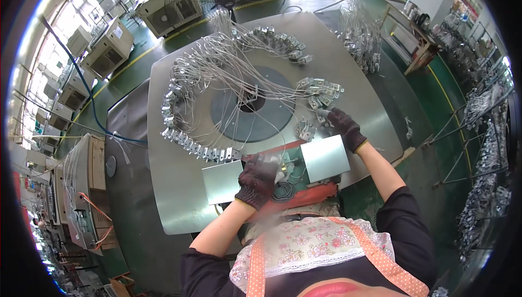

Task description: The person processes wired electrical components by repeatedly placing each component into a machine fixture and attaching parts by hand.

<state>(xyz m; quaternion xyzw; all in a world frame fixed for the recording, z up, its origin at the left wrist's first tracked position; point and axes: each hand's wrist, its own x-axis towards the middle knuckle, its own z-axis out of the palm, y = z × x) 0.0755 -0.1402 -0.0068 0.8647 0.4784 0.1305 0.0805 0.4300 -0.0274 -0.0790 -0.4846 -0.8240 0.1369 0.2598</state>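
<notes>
One metal table; grey disc at its middle. Gloved left hand: blurred, fingers curled, hold cannot be told. Gloved right hand: fingers part bent, apparently touching wired metal parts right of the disc; grip unclear.

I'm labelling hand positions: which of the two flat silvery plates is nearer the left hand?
The left plate: the left hand overlaps its right edge in view, while the right plate lies across a gap.

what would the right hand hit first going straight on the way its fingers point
Most likely the clustered metal parts just ahead of the right hand; depth is unclear, so it may already be touching them.
</notes>
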